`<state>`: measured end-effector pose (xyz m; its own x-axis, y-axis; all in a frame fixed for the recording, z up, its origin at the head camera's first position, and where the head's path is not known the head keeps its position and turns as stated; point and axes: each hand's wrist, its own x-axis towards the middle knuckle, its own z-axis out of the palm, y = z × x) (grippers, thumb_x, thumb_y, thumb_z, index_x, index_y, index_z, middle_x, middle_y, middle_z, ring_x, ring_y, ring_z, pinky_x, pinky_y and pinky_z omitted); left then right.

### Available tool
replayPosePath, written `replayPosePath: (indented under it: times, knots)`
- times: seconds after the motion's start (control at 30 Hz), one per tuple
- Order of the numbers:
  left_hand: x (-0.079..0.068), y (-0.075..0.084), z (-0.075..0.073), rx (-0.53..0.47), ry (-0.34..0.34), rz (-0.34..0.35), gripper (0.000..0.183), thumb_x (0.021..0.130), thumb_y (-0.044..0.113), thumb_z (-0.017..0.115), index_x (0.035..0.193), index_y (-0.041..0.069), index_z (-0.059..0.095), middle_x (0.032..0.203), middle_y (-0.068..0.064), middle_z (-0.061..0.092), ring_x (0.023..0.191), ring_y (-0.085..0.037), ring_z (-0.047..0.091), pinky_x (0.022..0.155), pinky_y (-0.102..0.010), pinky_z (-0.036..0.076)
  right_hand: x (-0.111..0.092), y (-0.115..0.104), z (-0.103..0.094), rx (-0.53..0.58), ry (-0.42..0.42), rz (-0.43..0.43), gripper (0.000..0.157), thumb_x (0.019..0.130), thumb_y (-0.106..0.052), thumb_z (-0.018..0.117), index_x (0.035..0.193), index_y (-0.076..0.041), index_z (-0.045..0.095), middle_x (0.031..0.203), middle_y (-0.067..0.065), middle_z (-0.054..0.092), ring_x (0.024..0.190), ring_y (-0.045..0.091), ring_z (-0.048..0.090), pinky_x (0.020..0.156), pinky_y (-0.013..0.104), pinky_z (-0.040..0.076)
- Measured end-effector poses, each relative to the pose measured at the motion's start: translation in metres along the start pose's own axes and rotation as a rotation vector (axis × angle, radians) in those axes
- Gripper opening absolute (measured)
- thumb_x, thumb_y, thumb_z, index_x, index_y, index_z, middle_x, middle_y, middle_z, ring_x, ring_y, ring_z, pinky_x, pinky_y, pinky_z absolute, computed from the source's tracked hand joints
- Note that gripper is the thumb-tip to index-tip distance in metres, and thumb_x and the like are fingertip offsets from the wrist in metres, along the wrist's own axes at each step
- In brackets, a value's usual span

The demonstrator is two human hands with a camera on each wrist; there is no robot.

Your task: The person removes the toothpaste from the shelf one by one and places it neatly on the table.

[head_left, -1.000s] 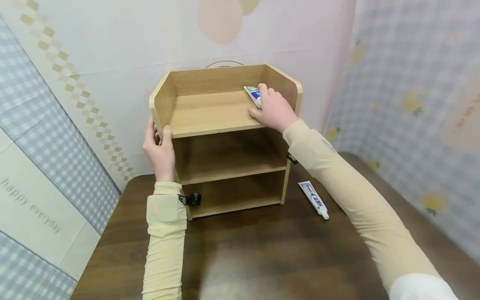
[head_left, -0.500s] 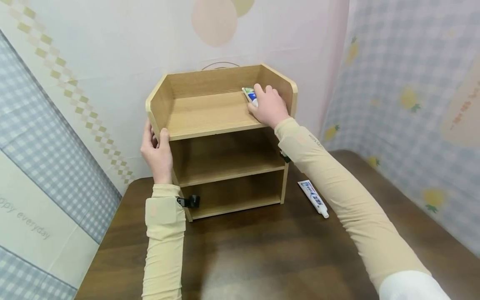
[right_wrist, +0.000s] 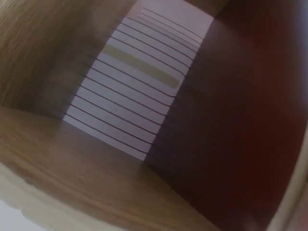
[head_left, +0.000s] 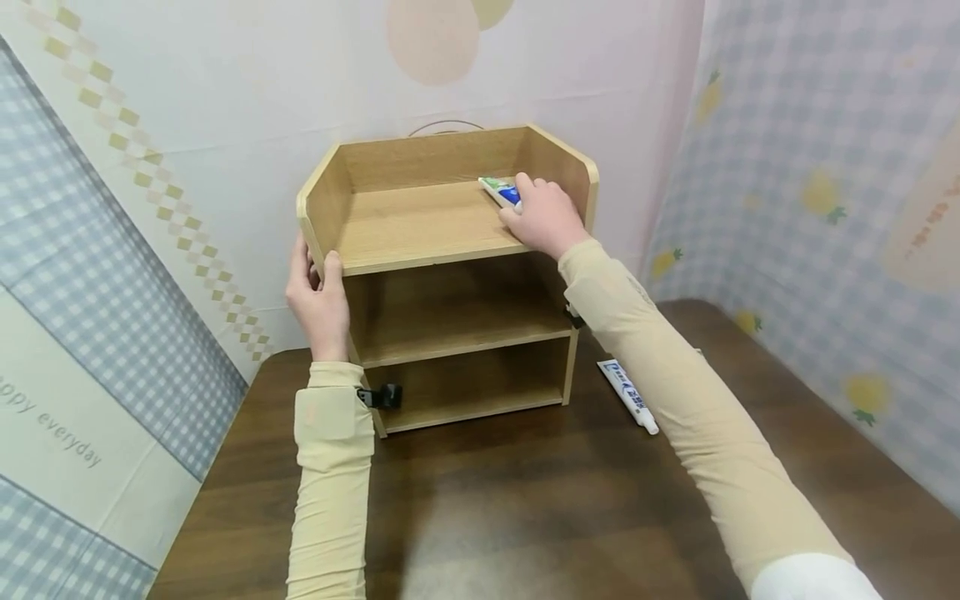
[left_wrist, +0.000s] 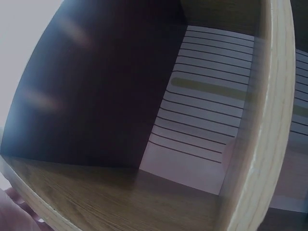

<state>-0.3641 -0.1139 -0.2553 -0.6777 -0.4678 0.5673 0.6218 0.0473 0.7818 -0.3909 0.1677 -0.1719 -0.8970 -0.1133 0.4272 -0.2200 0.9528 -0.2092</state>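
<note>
A light wooden desk shelf [head_left: 457, 337] stands on the table, with a walled top and two open compartments below. My left hand [head_left: 321, 304] grips the front edge of its left side panel, thumb in front and fingers outside; a bit of that hand [left_wrist: 17, 214] shows in the left wrist view. On the top board, near the right wall, my right hand [head_left: 549, 215] holds a white, blue and green toothpaste tube [head_left: 497, 190]. Its cap end is hidden by the hand. A second toothpaste tube [head_left: 628, 397] lies on the table, right of the shelf. Neither tube appears in the wrist views.
The dark brown table [head_left: 480, 508] extends in front of the shelf. Behind it hangs a pale patterned cloth [head_left: 247, 75], with a checked cloth [head_left: 787, 167] on the right. A ribbed white strip [right_wrist: 125, 86] shows through the shelf's back opening.
The tube in my right hand has shifted slightly to the left and turned a little on the top board. My left hand keeps its grip on the side panel.
</note>
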Motion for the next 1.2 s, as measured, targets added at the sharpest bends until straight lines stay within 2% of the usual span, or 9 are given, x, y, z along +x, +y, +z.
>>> replayPosePath:
  times: [0.13,0.33,0.47,0.6,0.7,0.8,0.97,1.2]
  knots:
    - [0.0,-0.002,0.0,0.001,0.004,0.005,0.046,0.09,0.014,0.056,0.134,0.026,0.058,0.128,-0.005,0.065,0.096,-0.008,0.061,0.084,-0.022,0.047,-0.011,0.001,-0.002,0.036,0.01,-0.039,0.037,0.089,-0.03,0.046,0.113,-0.002,0.048,0.1,0.018,0.055,0.093,0.035,0.051,0.085,0.046,0.041]
    - [0.001,0.001,0.0,0.022,0.012,-0.018,0.048,0.09,0.013,0.053,0.137,0.021,0.056,0.132,-0.009,0.063,0.096,-0.008,0.061,0.085,-0.021,0.047,-0.035,-0.002,-0.003,0.021,0.097,-0.112,0.028,0.088,-0.027,0.05,0.101,-0.002,0.05,0.087,0.014,0.053,0.085,0.033,0.049,0.076,0.042,0.039]
    - [0.002,0.003,0.0,0.017,0.017,-0.021,0.048,0.09,0.013,0.053,0.137,0.023,0.056,0.13,-0.009,0.064,0.095,-0.008,0.061,0.084,-0.022,0.047,-0.05,-0.007,-0.004,-0.044,0.194,-0.194,0.029,0.089,-0.024,0.05,0.103,0.001,0.054,0.084,0.015,0.056,0.082,0.035,0.052,0.075,0.044,0.042]
    - [0.003,0.003,-0.001,0.014,0.024,-0.002,0.047,0.09,0.012,0.054,0.136,0.025,0.057,0.129,-0.007,0.065,0.095,-0.008,0.061,0.085,-0.021,0.047,-0.062,-0.01,-0.001,-0.103,0.324,-0.251,0.024,0.091,-0.022,0.05,0.097,0.001,0.056,0.077,0.016,0.056,0.075,0.037,0.052,0.071,0.047,0.043]
    - [0.001,0.004,0.0,0.021,0.02,-0.002,0.048,0.09,0.011,0.054,0.137,0.021,0.057,0.129,-0.009,0.065,0.096,-0.008,0.061,0.086,-0.021,0.047,-0.07,-0.01,0.003,-0.126,0.402,-0.254,0.02,0.091,-0.02,0.05,0.087,0.0,0.053,0.068,0.015,0.052,0.067,0.036,0.049,0.064,0.046,0.041]
    - [-0.001,0.004,0.001,0.019,0.02,-0.017,0.048,0.09,0.01,0.054,0.137,0.018,0.056,0.13,-0.011,0.064,0.096,-0.009,0.061,0.087,-0.022,0.047,-0.077,-0.009,0.007,-0.156,0.452,-0.251,0.02,0.09,-0.02,0.051,0.087,-0.001,0.054,0.065,0.016,0.053,0.062,0.036,0.049,0.058,0.046,0.041]
    - [-0.002,0.006,0.003,0.001,0.028,-0.011,0.047,0.09,0.011,0.055,0.136,0.021,0.058,0.128,-0.009,0.065,0.095,-0.008,0.061,0.086,-0.022,0.047,-0.083,-0.008,0.01,-0.17,0.498,-0.252,0.019,0.088,-0.019,0.054,0.092,-0.001,0.056,0.066,0.018,0.057,0.061,0.036,0.053,0.055,0.045,0.042]
    - [-0.003,0.007,0.003,0.011,0.014,0.014,0.045,0.09,0.012,0.056,0.134,0.023,0.059,0.126,-0.007,0.066,0.091,-0.008,0.061,0.082,-0.021,0.047,-0.093,-0.006,0.013,-0.128,0.551,-0.255,0.014,0.084,-0.015,0.057,0.089,-0.002,0.054,0.064,0.017,0.053,0.061,0.036,0.051,0.055,0.043,0.04]
